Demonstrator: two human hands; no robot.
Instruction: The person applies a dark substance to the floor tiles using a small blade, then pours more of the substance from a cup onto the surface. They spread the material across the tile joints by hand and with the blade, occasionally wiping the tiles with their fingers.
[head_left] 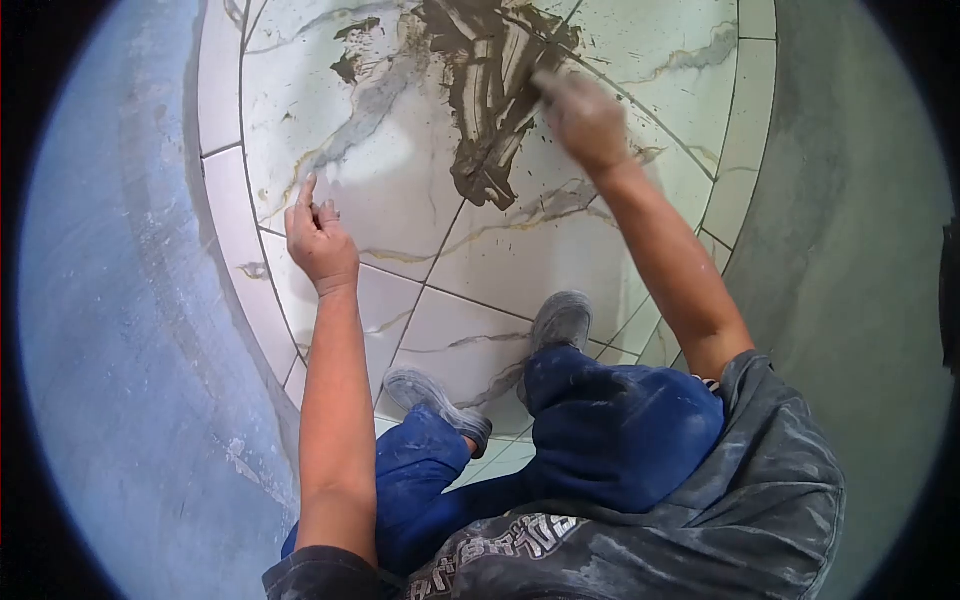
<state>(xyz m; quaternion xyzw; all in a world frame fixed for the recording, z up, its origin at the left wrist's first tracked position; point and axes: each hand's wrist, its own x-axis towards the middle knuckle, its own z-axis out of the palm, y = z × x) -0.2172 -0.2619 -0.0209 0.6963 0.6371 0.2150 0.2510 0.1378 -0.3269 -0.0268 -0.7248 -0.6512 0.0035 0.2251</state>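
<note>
Wet grey-brown grout (pixel 487 150) is smeared in thick streaks over the marble-patterned floor tiles (pixel 395 190), across the joints ahead of me. My right hand (pixel 587 118) is at the right edge of the smear, blurred by motion, its fingers closed together over the grout. I cannot tell what is pinched in them. Off to the left, my left hand (pixel 322 240) is held over a pale tile with the index finger stretched out and the others loosely bent. Nothing shows in it, and its fingertips look dusty.
Narrow border tiles (pixel 225 110) run along both sides, against a bluish wall (pixel 110 250) at left and a grey one (pixel 860 230) at right. My dusty shoes (pixel 562 320) stand on the tiles below the smear. Smaller grout splashes (pixel 347 67) lie at upper left.
</note>
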